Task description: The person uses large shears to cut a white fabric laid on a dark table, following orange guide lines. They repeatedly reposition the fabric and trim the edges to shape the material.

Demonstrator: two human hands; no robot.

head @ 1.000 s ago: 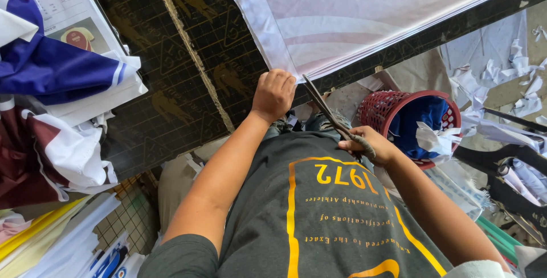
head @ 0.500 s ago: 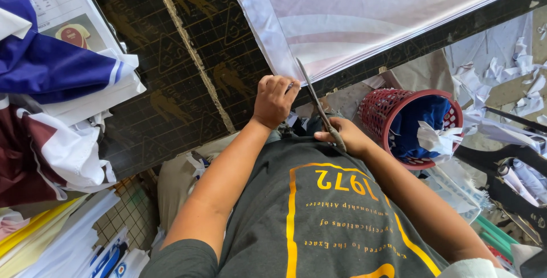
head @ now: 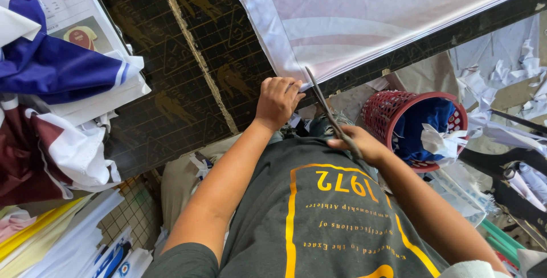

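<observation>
1. Two hands: left hand (head: 277, 100) and right hand (head: 358, 144), at frame centre.
2. One pair of scissors (head: 325, 106), centre.
3. One white fabric sheet (head: 376, 10), upper right.
4. One red basket (head: 393, 113), right.
5. One dark cutting mat (head: 188, 56), upper middle.

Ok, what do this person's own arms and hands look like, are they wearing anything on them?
Both arms are bare from the short sleeves down, with no gloves, watch or bands visible. The left hand and right hand are bare too, and no rings show on the fingers. The left sleeve is dark grey, part of a grey T-shirt with yellow printing. A whitish edge shows at the right shoulder.
</observation>
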